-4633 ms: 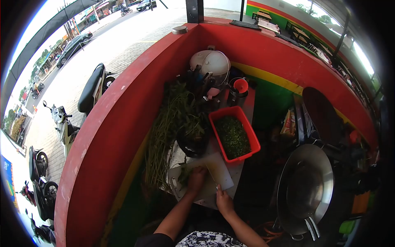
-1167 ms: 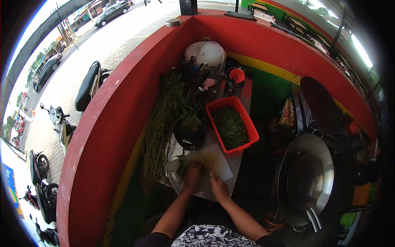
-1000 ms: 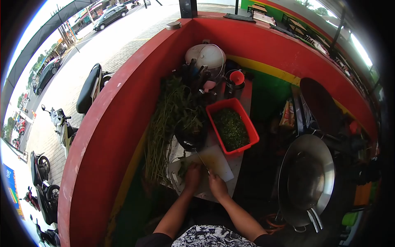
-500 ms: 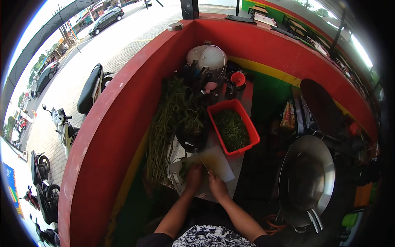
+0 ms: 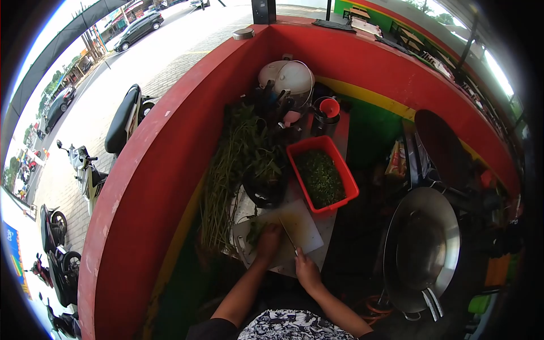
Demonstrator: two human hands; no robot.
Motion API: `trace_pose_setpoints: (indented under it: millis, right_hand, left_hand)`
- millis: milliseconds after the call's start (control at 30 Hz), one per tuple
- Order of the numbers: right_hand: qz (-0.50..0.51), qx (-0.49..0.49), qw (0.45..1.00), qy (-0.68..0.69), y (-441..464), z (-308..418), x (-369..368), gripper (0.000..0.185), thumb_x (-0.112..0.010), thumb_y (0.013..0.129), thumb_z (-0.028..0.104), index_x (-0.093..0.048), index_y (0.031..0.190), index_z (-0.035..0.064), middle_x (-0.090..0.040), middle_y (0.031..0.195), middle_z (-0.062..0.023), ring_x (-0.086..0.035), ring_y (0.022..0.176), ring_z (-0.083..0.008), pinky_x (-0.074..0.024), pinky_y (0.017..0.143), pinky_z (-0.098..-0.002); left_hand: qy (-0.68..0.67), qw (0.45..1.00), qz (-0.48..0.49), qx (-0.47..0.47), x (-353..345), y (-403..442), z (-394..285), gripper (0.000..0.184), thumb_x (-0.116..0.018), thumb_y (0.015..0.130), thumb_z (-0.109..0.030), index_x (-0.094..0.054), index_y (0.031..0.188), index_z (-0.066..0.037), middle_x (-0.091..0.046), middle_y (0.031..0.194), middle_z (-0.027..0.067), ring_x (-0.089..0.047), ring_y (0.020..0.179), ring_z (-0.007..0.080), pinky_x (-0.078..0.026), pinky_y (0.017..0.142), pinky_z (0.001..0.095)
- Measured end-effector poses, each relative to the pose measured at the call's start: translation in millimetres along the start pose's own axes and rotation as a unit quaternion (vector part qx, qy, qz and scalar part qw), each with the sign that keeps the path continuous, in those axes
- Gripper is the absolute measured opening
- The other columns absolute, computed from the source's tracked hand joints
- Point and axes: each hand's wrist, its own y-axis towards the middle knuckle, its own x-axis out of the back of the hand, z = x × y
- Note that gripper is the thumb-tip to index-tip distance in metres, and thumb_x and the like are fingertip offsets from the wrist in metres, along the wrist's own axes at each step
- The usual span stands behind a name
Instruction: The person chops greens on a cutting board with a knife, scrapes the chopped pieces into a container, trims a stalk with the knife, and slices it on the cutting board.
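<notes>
My right hand [image 5: 307, 272] is wrapped round the handle of a knife [image 5: 288, 234], whose blade points up and left over the white cutting board [image 5: 309, 228]. On the board's left part, my left hand [image 5: 269, 243] presses its fingers onto a small bunch of leafy greens [image 5: 254, 231]; part of the bunch is hidden under the hand. Just beyond the board is a dark bowl [image 5: 262, 198] with leaves over its far side. A red plastic tub [image 5: 350, 188] holding finely chopped greens [image 5: 320, 178] stands to the right of it.
Long-stemmed greens [image 5: 218, 198] are heaped along the table's left side. White lidded containers [image 5: 296, 77] and a red cup [image 5: 329, 106] stand at the back. A large metal wok [image 5: 422, 249] is at the right. The red wall [image 5: 153, 170] encloses the corner.
My right hand has drawn the knife back, down and to the right, away from my left fingers. My left hand stays nearly in place on the greens.
</notes>
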Motion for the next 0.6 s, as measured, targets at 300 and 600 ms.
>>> trace_pose_setpoints:
  millis: [300,600]
  right_hand:
    - [-0.027,0.031,0.999,0.0,31.0,-3.8,-22.1,0.046,-0.054,0.105,0.027,-0.047,0.146,0.0076,-0.066,0.091,-0.0237,-0.069,0.074,-0.0454,-0.0566,0.062,-0.0552]
    - [-0.004,0.023,1.0,-0.008,35.9,-0.7,-23.3,0.043,-0.053,0.105,0.023,-0.049,0.144,0.006,-0.067,0.094,-0.0257,-0.069,0.078,-0.0473,-0.0561,0.067,-0.0556]
  left_hand:
    - [-0.02,1.0,0.006,-0.001,6.3,-5.3,-2.6,0.031,-0.057,0.086,-0.007,-0.069,0.115,-0.003,-0.064,0.108,0.0204,-0.065,0.104,0.0394,-0.055,0.088,0.047]
    - [-0.014,1.0,-0.013,0.01,0.1,-6.7,4.7,0.026,-0.061,0.087,-0.01,-0.071,0.11,-0.004,-0.066,0.107,0.0196,-0.066,0.1,0.0403,-0.055,0.085,0.048]
